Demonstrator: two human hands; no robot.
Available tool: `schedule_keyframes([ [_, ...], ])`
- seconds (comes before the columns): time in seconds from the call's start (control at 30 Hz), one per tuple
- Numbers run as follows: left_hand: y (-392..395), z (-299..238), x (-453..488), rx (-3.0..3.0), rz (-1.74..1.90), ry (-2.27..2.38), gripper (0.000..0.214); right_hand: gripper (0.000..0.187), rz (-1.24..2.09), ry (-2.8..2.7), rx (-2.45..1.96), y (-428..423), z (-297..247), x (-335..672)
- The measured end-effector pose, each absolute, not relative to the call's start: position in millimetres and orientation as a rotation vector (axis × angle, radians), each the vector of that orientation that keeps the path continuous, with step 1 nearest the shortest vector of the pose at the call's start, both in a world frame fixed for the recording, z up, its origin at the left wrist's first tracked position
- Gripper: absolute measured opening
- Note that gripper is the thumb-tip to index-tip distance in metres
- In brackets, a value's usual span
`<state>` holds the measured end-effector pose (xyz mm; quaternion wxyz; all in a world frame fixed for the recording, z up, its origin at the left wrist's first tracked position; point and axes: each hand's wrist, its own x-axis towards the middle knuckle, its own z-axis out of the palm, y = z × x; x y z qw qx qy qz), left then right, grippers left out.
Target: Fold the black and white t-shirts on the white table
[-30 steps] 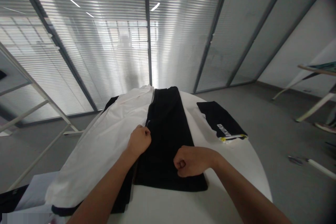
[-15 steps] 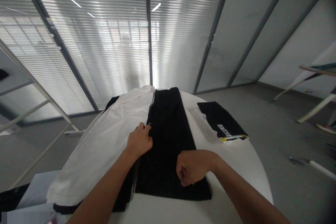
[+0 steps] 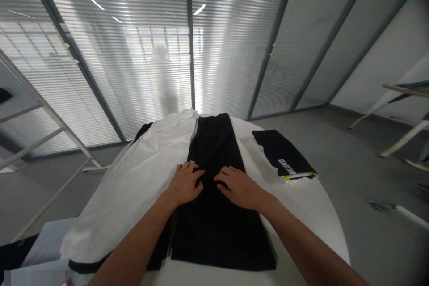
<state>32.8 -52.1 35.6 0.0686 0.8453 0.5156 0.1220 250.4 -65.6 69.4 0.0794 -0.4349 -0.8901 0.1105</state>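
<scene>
A long black garment (image 3: 217, 228) lies folded lengthwise down the middle of a round white table (image 3: 311, 214). My left hand (image 3: 185, 183) rests flat on its left edge, fingers spread, open. My right hand (image 3: 237, 186) lies flat on the black cloth just to the right of it, fingers stretched out, open. The two hands are close together, almost touching. A white garment (image 3: 134, 187) is spread on the left side of the table, beside the black one, with black cloth showing under its edges.
A small folded black garment (image 3: 283, 155) with white lettering and a yellow tag sits at the table's right. Glass walls with blinds stand behind. A white metal frame (image 3: 43, 143) is at the left, another table (image 3: 407, 89) at far right, grey floor around.
Both hands were fists gripping the black garment; now they lie flat and open on it. My right hand moved forward and left, and the garment's near end reaches closer to me.
</scene>
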Motion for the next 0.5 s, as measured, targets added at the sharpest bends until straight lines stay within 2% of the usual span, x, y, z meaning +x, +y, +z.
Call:
schedule_keyframes([
  [0.13,-50,41,31,2.543,0.392,1.515,0.033,0.028,0.354,-2.714,-1.281,-62,65,255],
  [0.23,-49,44,31,2.483,0.406,1.466,0.029,0.034,0.443,-2.789,-1.279,-65,68,255],
  [0.33,-48,41,33,2.475,0.494,1.484,0.033,0.037,0.417,-2.8,-1.297,-66,69,251],
  [0.5,-49,33,34,2.524,0.459,1.543,0.042,0.029,0.293,-2.76,-1.251,-62,62,247],
])
